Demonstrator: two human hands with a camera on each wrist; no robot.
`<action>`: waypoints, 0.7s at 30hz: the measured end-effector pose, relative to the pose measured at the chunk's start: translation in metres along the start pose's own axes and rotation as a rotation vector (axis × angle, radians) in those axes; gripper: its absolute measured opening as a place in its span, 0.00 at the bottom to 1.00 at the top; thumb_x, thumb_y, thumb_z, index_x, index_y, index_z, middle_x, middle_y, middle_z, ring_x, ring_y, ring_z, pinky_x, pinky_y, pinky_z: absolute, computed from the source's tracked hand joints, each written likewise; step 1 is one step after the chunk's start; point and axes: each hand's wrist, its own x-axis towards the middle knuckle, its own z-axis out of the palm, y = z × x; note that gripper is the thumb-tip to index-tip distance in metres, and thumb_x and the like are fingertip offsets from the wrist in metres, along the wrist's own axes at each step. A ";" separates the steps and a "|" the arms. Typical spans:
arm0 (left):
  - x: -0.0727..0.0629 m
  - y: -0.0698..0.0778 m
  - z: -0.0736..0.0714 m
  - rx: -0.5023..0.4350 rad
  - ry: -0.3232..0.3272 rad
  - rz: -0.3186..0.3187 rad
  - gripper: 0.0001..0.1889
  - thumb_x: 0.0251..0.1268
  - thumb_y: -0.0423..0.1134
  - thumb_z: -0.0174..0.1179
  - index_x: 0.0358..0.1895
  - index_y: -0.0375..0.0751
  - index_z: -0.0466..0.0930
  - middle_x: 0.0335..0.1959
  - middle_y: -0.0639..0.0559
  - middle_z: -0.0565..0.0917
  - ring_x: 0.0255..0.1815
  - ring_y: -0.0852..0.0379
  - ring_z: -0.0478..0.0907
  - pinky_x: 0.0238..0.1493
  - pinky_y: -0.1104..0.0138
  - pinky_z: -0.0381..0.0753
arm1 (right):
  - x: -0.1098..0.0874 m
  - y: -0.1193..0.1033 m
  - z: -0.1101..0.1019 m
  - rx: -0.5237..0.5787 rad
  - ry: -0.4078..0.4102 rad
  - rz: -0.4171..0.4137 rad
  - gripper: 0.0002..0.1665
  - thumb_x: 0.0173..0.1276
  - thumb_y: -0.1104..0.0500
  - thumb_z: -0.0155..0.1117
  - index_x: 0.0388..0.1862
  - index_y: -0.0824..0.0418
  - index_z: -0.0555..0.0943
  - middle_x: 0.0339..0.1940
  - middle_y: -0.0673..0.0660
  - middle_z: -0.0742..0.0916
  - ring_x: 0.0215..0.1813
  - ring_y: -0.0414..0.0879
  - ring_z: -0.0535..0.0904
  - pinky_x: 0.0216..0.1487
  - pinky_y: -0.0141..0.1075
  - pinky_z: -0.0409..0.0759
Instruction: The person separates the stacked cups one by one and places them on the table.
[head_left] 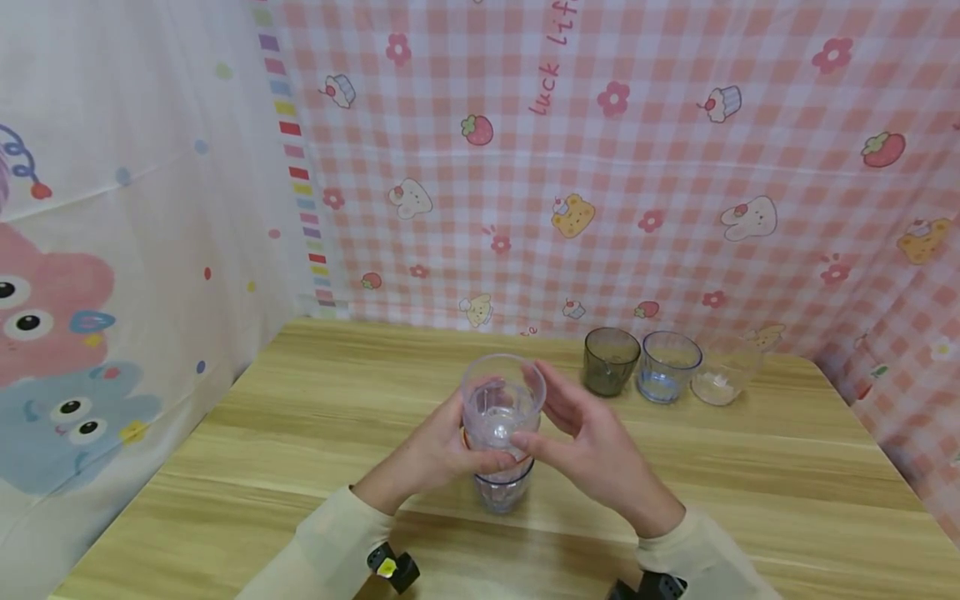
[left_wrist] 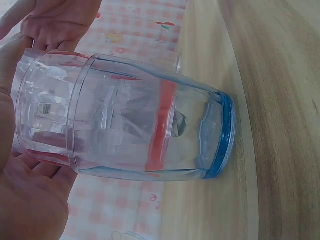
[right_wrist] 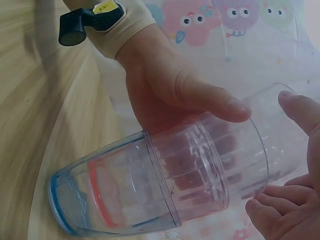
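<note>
A nested stack of see-through cups is upright before me, its blue-based cup [left_wrist: 220,135] at the bottom, close over the table. A red-tinted cup [right_wrist: 175,175] sits inside it, and a clear cup [head_left: 504,387] tops the stack. My left hand [head_left: 442,446] grips the middle of the stack, thumb across the near side and fingers round the far side. At the top, my right hand [head_left: 588,429] holds the clear cup between thumb and fingers, as the right wrist view [right_wrist: 295,200] shows.
At the back right of the wooden table [head_left: 300,417] stand a dark grey cup [head_left: 611,362], a blue-tinted cup [head_left: 667,367] and a clear cup [head_left: 723,375] in a row. Checked cloth [head_left: 450,167] hangs behind the table, and a white cartoon-print cloth [head_left: 172,250] at the left.
</note>
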 end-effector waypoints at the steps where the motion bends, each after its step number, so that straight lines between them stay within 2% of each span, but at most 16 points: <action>1: 0.000 0.000 0.000 -0.001 0.000 0.000 0.50 0.61 0.48 0.81 0.81 0.42 0.60 0.74 0.41 0.77 0.72 0.42 0.78 0.74 0.42 0.77 | 0.000 0.000 0.001 0.002 0.003 -0.008 0.52 0.71 0.65 0.77 0.85 0.74 0.59 0.84 0.69 0.71 0.83 0.63 0.67 0.79 0.43 0.69; 10: 0.000 0.000 0.001 0.002 0.008 0.018 0.48 0.60 0.45 0.82 0.79 0.41 0.61 0.73 0.40 0.78 0.71 0.42 0.79 0.73 0.47 0.77 | 0.004 0.000 0.006 0.024 0.017 -0.002 0.56 0.68 0.66 0.78 0.86 0.75 0.55 0.84 0.70 0.70 0.83 0.64 0.67 0.78 0.44 0.70; 21: 0.000 -0.002 0.002 0.012 0.019 0.035 0.48 0.58 0.41 0.82 0.78 0.39 0.63 0.72 0.38 0.79 0.70 0.42 0.80 0.73 0.48 0.77 | 0.007 -0.002 0.013 -0.004 0.037 0.001 0.57 0.65 0.66 0.82 0.86 0.69 0.59 0.84 0.65 0.72 0.84 0.59 0.69 0.79 0.49 0.72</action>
